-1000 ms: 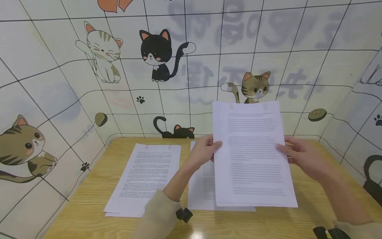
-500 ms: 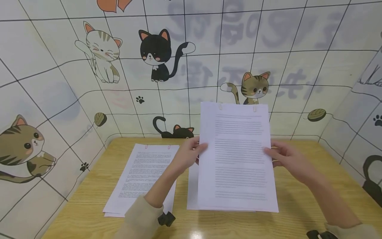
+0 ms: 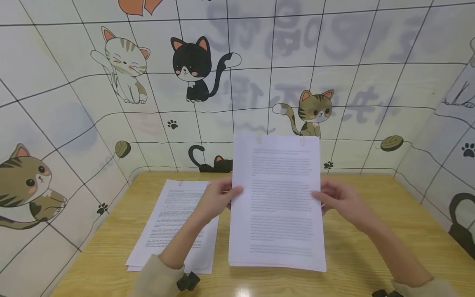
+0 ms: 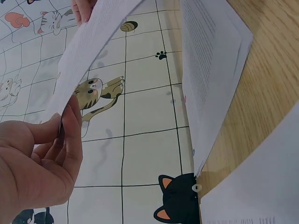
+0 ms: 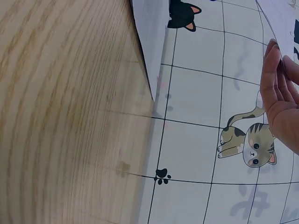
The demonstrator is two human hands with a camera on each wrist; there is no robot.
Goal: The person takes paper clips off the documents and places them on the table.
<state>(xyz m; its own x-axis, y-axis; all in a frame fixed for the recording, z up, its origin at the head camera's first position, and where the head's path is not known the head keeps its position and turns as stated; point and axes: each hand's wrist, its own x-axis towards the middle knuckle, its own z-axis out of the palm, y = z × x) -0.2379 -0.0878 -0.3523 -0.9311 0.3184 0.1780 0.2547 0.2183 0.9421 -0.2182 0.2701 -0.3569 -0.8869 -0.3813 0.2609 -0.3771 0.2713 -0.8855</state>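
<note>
In the head view a stack of printed paper (image 3: 280, 210) is held up before me, tilted toward me, with two pale paper clips on its top edge. My left hand (image 3: 218, 201) pinches its left edge, thumb in front and fingers behind. On the opposite edge my right hand (image 3: 343, 204) grips it the same way. The left wrist view shows the held paper (image 4: 88, 44) edge-on in the left hand (image 4: 44, 154). A second paper stack (image 4: 212, 60) lies on the table, hidden behind the held one in the head view. The right wrist view catches the right hand (image 5: 282, 100) at the paper's edge.
Another printed stack (image 3: 167, 222) with reddish paper clips lies on the left of the wooden table (image 3: 371, 247), partly covered by my left forearm. A wall (image 3: 252, 53) with grid lines and cartoon cats rises behind the table and along both sides.
Both hands have carried the held stack leftward and slightly down. It now covers the middle stack on the table, part of which showed before. The grip looks the same.
</note>
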